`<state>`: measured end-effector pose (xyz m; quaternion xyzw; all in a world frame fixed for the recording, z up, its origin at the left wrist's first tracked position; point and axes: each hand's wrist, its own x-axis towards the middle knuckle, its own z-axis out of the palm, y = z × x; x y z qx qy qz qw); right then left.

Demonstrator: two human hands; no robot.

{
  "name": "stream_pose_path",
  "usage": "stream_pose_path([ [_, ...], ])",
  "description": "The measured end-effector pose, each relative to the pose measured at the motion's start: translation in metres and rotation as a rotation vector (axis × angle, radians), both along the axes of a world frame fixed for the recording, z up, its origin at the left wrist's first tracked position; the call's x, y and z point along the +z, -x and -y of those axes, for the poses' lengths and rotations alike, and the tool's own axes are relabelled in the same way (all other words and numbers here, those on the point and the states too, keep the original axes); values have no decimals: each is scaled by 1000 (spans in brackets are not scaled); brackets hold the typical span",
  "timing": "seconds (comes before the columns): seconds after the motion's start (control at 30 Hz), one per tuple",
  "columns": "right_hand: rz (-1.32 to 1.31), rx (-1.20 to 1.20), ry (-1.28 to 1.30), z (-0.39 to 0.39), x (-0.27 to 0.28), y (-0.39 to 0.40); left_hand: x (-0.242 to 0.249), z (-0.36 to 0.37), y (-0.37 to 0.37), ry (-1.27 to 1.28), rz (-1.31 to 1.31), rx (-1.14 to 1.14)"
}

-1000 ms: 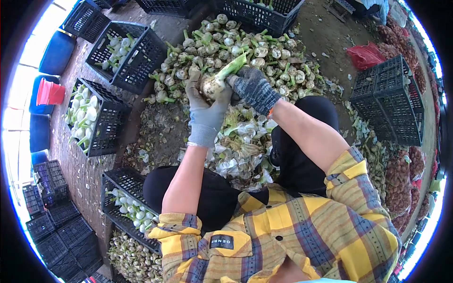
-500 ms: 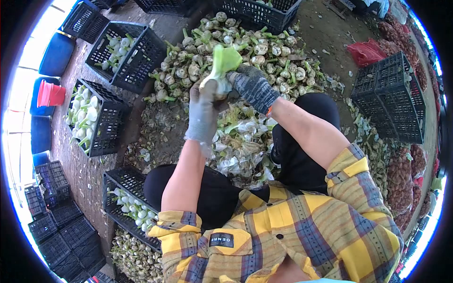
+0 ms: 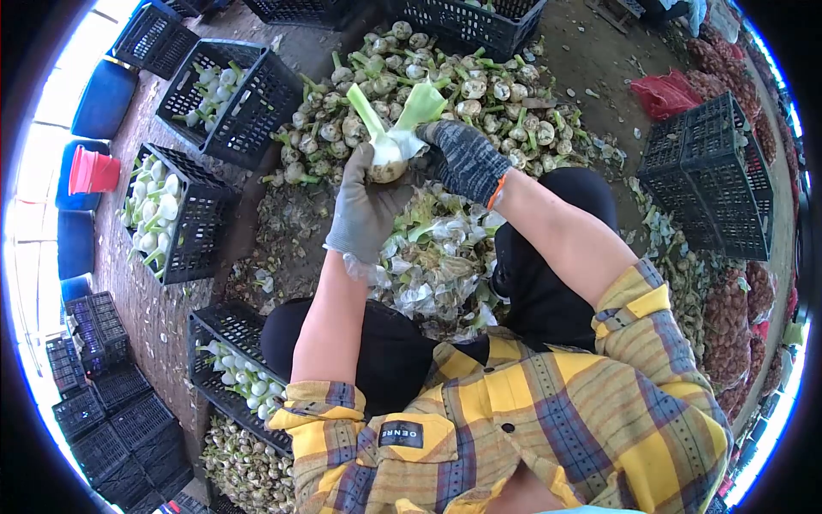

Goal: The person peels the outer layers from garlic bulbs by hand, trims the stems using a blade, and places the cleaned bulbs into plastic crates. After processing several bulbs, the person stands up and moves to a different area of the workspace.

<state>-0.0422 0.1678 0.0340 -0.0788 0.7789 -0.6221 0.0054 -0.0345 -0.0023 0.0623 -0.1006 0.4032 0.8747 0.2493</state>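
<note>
Both my hands wear gloves and are raised over the dirt floor in front of my knees. My left hand, in a grey glove, grips a garlic bulb from the side, its green stem pointing away from me. My right hand, in a dark mottled knit glove, pinches the outer leaf, which stands apart from the stem in a V. The fingertips of my right hand are partly hidden behind the leaf. Under my hands lies a heap of stripped peels. Beyond it spreads a big pile of unpeeled garlic.
Black crates of pale peeled bulbs stand to the left: an upper crate, a middle crate and one by my knee. Another black crate stands at right, near filled net bags. A red bucket sits far left.
The outer leaf has parted from the stem and now leans right with my right hand. The bulb has turned, so its rounded base shows toward me.
</note>
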Motion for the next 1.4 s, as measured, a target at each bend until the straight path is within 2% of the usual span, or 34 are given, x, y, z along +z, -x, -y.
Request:
stream_pose_path([
  [0.07, 496, -115, 340, 6, 31, -8, 2, -5, -2, 159, -43, 0],
  [0.1, 223, -79, 62, 5, 26, -9, 1, -9, -6, 363, -116, 30],
  [0.2, 72, -272, 112, 20, 39, -16, -23, -6, -6, 548, -275, 113],
  [0.23, 39, -236, -25, 19, 38, -12, -20, -12, -1, 647, -466, 169],
  [0.33, -56, -165, -184, 26, 35, -19, -2, -17, -12, 556, -227, 137],
  [0.37, -10, -136, -56, 29, 27, -18, -14, -15, -7, 476, -170, 190],
  [0.47, 336, -148, 583, 26, 28, -12, -9, -13, 6, 269, 23, 239],
  [0.5, 315, -155, 483, 20, 16, -4, -6, -16, 6, 259, 28, 323],
  [0.6, 574, -334, 1052, 14, 30, -4, -2, -3, 10, 168, 112, 272],
  [0.63, 454, -225, 889, 10, 28, 0, 1, 1, 15, 128, 104, 276],
  [0.73, 506, -425, 1106, 11, 27, -1, 12, 5, 15, 133, 93, 289],
  [0.77, 420, -483, 1089, 6, 39, -2, 6, 11, 19, 6, 101, 314],
  [0.8, 379, -458, 1145, -9, 29, 6, 3, 22, 23, -48, 116, 319],
  [0.87, 437, -452, 830, -8, 44, 8, 2, 32, 26, 37, 66, 384],
  [0.93, 436, 313, -548, -10, 35, 17, 6, 33, 28, 43, 107, 431],
  [1.0, -125, 423, -443, 6, -2, -18, 5, 33, 24, 78, 110, 430],
  [1.07, 1, 579, -744, 12, 10, -32, 0, 35, 21, 138, 62, 388],
  [1.17, 300, 405, -702, 22, 40, -23, -1, 31, 17, 304, -64, 393],
  [1.27, 347, 358, -704, 17, 42, -9, 9, 19, 9, 480, -241, 344],
  [1.3, 121, 410, -753, 12, 44, -16, 12, 18, 6, 498, -291, 310],
  [1.4, 192, 234, -403, 16, 28, -16, 7, 18, 6, 491, -350, 204],
])
